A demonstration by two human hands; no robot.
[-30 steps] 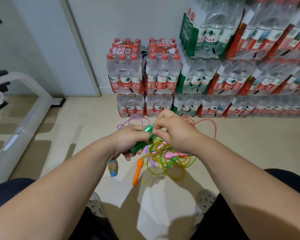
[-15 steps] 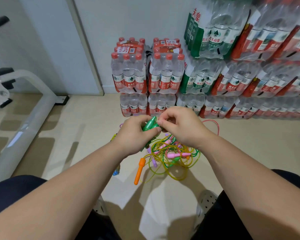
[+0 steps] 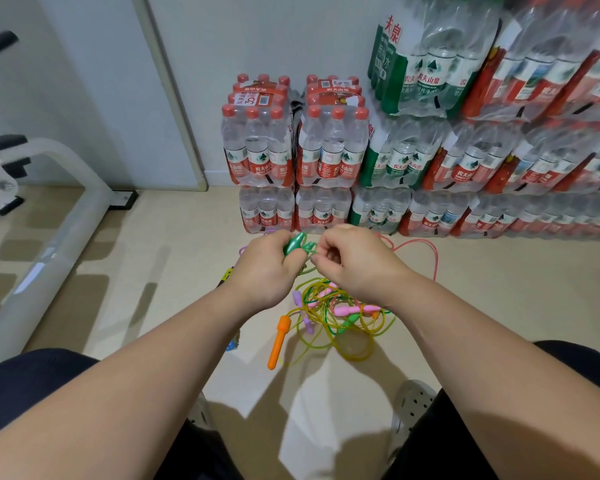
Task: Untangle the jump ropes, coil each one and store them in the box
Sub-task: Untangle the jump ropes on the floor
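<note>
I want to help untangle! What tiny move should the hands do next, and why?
Probably the right hand should gently pull the green cord it pinches upward, while the left hand holds the green handle. That cord runs down into the tangle on the floor, so it can't be coiled yet.

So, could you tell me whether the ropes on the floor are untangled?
No, tangled: the jump ropes lie in one heap on the floor, their coloured cords looped through each other.
</note>
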